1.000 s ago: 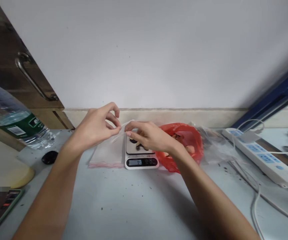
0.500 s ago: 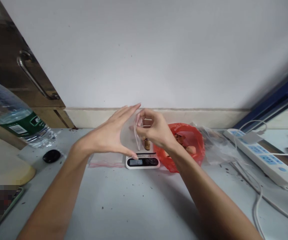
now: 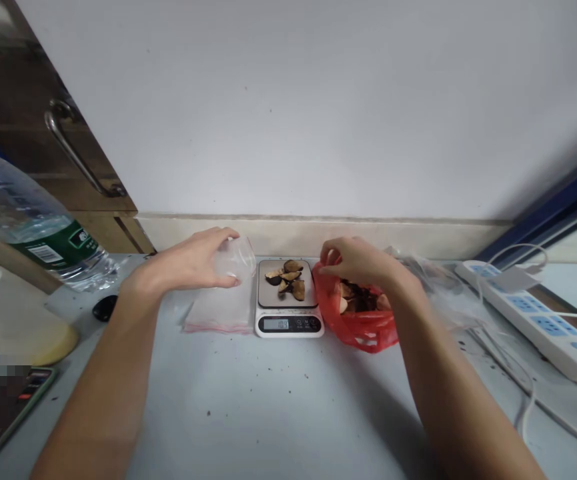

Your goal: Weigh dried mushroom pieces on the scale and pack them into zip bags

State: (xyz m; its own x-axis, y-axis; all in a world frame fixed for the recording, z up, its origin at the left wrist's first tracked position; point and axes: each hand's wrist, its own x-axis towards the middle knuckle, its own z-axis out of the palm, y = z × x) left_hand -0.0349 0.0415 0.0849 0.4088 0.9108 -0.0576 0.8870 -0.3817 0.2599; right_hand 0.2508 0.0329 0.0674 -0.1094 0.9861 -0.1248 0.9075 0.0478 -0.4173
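My left hand (image 3: 188, 263) curves its thumb and fingers around a clear zip bag (image 3: 238, 259), holding it over a stack of flat zip bags (image 3: 221, 308). Between my hands stands a white digital kitchen scale (image 3: 289, 331) with a lit display that seems to read 10.9. Several dried brown slices with dark edges (image 3: 293, 275) lie on its plate. My right hand (image 3: 361, 260) is at the rim of a red plastic bag (image 3: 371, 333), fingers curled against its left edge. Dark dried pieces and paler ones show inside this bag; my fingertips are partly hidden.
A large water bottle (image 3: 51, 233) and a black round object (image 3: 104, 309) are at left, near a phone (image 3: 33, 393). At right lie crumpled clear plastic (image 3: 435, 287), a white power strip (image 3: 533, 313) and cables (image 3: 511, 380). The wall stands close behind.
The clear zip bag has passed from my right hand to my left, moving left off the scale. My right hand has moved right to the red bag, uncovering the slices on the scale.
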